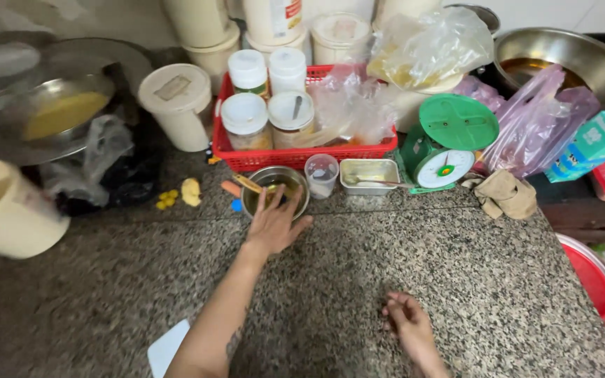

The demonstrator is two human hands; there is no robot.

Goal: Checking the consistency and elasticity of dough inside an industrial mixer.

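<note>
1. Two hands of yours are over the speckled granite counter, and most of its bare surface lies in front of you, between your arms and out toward the right.
2. Your open room ends at the back, where a row of things runs along the counter: a red basket of lidded jars, a clear plastic cup, a small rectangular metal tray and a green kitchen scale.
3. On the right the counter edge drops away just past a crumpled tan cloth; beyond that edge you can see the rim of a red basin lower down.
4. On the left, a cream plastic tub and a black bag crowd the near-left corner (a few yellow scraps lie loose on the stone beside them).
5. Your left hand is stretched forward with fingers spread wide and flat, holding nothing; its fingertips reach the near rim of the small steel bowl.
6. That bowl sits just in front of the red basket, touching or nearly touching it, with the clear cup just to its right; a utensil leans over its left rim.
7. Your right hand rests low on the counter near you, fingers loosely curled and empty, well apart from the bowl, with bare stone all around it.
</note>
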